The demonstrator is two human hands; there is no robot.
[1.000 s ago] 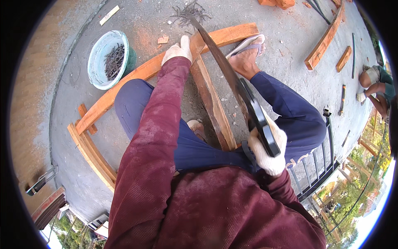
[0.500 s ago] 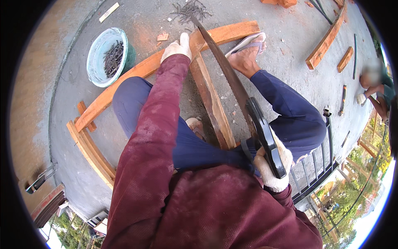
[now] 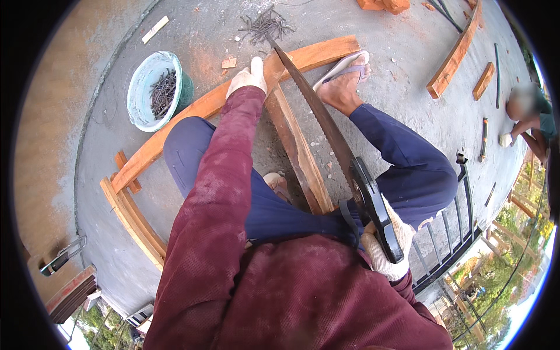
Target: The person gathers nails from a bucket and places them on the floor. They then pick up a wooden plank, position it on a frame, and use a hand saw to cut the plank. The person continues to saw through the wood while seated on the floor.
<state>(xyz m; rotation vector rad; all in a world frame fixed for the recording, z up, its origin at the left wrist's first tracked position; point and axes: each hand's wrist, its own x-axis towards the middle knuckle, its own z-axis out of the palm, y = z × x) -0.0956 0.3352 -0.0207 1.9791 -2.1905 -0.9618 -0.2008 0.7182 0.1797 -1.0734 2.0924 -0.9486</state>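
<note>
My left hand (image 3: pixel 247 78), in a white work glove, is closed on the long wooden beam (image 3: pixel 204 104) near where a shorter wooden piece (image 3: pixel 296 146) meets it; its thumb sticks up. My right hand (image 3: pixel 392 245), also gloved, grips the black handle of a handsaw (image 3: pixel 324 123). The toothed blade slants up and left across the joint, its tip beyond the beam near the nails. From this angle I cannot tell whether the teeth touch the wood. One sandalled foot (image 3: pixel 344 87) is by the beam's right end.
A pale green bucket (image 3: pixel 135 96) of nails stands left of the beam, and a nail heap (image 3: pixel 265 26) lies beyond. Timber (image 3: pixel 452 61), a short block (image 3: pixel 483 80) and a hammer-like tool (image 3: pixel 483 140) lie right. Another person (image 3: pixel 528 114) crouches at far right. A metal-barred frame (image 3: pixel 446 233) is beside my knee.
The handsaw has drawn back a little toward me, its tip and handle both lower in view. My left hand keeps its place on the beam. The whole view has shifted slightly.
</note>
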